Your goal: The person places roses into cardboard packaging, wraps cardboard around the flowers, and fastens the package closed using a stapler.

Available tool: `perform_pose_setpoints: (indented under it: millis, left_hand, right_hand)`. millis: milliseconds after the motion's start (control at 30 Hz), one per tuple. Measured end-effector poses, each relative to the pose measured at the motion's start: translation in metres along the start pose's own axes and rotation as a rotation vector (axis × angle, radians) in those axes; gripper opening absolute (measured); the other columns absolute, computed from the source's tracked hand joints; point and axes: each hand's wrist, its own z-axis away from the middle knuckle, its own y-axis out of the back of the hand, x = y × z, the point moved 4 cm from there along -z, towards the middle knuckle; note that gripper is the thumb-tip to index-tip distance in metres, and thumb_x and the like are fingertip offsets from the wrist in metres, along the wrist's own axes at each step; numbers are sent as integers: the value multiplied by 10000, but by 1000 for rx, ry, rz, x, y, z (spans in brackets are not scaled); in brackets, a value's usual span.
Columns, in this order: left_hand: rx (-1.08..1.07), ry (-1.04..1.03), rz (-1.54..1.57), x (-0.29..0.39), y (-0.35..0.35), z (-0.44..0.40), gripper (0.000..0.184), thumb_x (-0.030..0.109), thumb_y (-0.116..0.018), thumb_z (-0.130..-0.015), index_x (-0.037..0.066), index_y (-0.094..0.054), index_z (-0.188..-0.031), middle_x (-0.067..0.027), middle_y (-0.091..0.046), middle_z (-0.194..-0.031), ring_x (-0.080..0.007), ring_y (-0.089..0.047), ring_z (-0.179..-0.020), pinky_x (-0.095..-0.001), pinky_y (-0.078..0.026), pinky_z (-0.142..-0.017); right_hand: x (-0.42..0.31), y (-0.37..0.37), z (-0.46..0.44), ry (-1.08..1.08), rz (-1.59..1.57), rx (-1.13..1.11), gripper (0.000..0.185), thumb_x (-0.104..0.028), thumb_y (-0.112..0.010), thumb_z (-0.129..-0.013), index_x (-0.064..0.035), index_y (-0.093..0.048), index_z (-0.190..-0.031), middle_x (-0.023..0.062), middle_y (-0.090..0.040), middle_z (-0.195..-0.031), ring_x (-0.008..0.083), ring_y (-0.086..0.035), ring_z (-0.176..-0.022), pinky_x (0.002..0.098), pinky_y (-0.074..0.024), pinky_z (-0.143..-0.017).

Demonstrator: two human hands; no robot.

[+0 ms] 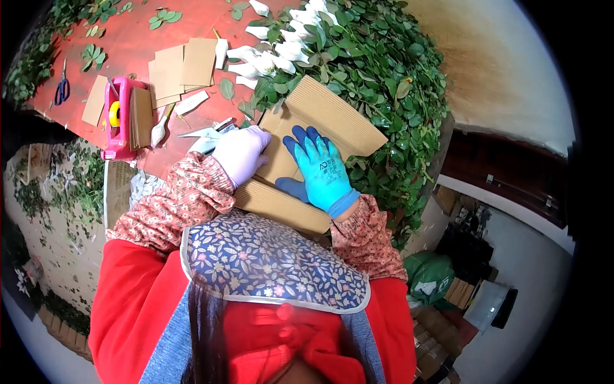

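An open piece of corrugated cardboard [336, 115] lies at the table's near edge, its ridged flaps folded up at the far and near sides. My right hand [316, 168], in a blue glove, presses flat on its inner face with the fingers spread. At its left edge is my left hand [242, 153], in a pale purple glove, with the fingers curled; what they hold, if anything, is hidden. Just left of that hand lies a light blue tool [206, 136], partly covered by the hand.
Rose stems with leaves [384, 83] heap on the right, with white-netted buds [291, 48] at their left. On the red table [211, 13] are a pink tape dispenser [125, 121], brown cards [169, 67], scissors [62, 88] and loose leaves.
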Motion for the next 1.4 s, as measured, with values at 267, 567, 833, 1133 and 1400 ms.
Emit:
perform_pose_setpoints:
  millis: [267,567,833,1133,1400]
  left_hand:
    - [4,42,152,-10,-13,-3,179,128,-738,-735,12,-653,-841,-187,-645,-835,-384,-647,-841,-458,-519,-756]
    - [-50,72,227,-9,-11,-4,251,105,-750,-723,14,-633,-925,-192,-629,-864,-388,-635,-855,-461,-516,-764]
    - [-130,-151,14,20,9,-18,827,195,-794,-755,88,-407,-1477,-176,-498,-1452,-333,-586,-1211,-395,-507,-976]
    - [-202,-157,-262,33,-4,-34,905,257,-877,-620,13,-474,-1392,-188,-539,-1394,-352,-644,-1088,-404,-543,-882]
    - [-226,-131,-401,42,-11,-38,946,273,-908,-579,3,-479,-1378,-183,-517,-1381,-348,-682,-955,-410,-565,-793]
  right_hand:
    - [1,0,0,-3,14,-21,804,-488,-728,-809,-57,-459,-1433,190,-430,-1473,406,-406,-1356,522,-348,-1093]
    - [1,2,3,-20,16,-42,798,-473,-728,-807,-75,-452,-1441,175,-420,-1487,383,-400,-1366,518,-334,-1100]
    - [2,0,8,-50,7,-28,752,-496,-709,-802,-79,-499,-1391,159,-433,-1484,352,-375,-1393,542,-282,-1125]
    - [14,-21,14,-25,-64,73,783,-567,-672,-807,-49,-515,-1373,167,-425,-1496,350,-370,-1408,519,-267,-1151]
    - [14,-18,24,-19,-48,339,657,-537,-699,-804,-68,-597,-1252,136,-578,-1316,345,-524,-1249,489,-393,-1045]
